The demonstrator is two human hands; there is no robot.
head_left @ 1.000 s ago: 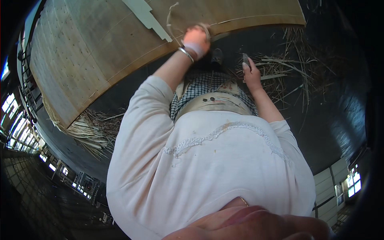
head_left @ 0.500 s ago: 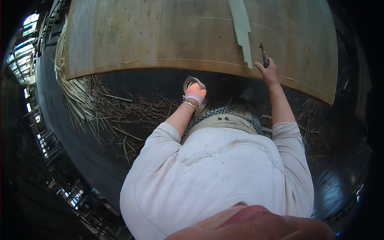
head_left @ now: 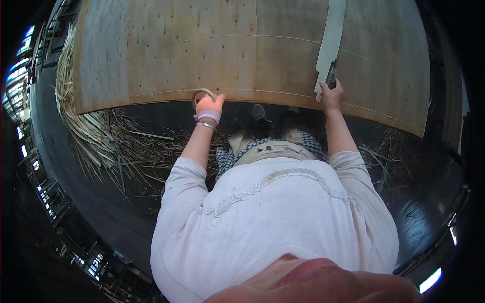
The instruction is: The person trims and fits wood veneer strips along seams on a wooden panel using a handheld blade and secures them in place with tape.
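Note:
A broad sheet of tan wood veneer [head_left: 202, 58], knotted and dotted with small dark marks, spreads before me. My left hand [head_left: 208, 107], in an orange glove, grips a roll of tape [head_left: 200, 93] at the sheet's near edge. Bare and closed, my right hand [head_left: 332, 97] grasps a dark, slim knife-like tool [head_left: 331, 74] pointing away from me. That tool lies over the ragged near end of a pale greenish-white strip [head_left: 332, 35] running across the sheet. The fingers partly hide the tool's handle.
A bundle of long pale wood strips [head_left: 93, 139] hangs down left of the sheet. Thin brown scraps [head_left: 144, 146] litter the dark floor below its near edge, with more scraps [head_left: 386, 159] at the right. My shoe [head_left: 259, 112] shows under the edge.
My left hand has moved left with the tape roll, up to the sheet's near edge. My right hand and its tool now meet the pale strip. The view has shifted.

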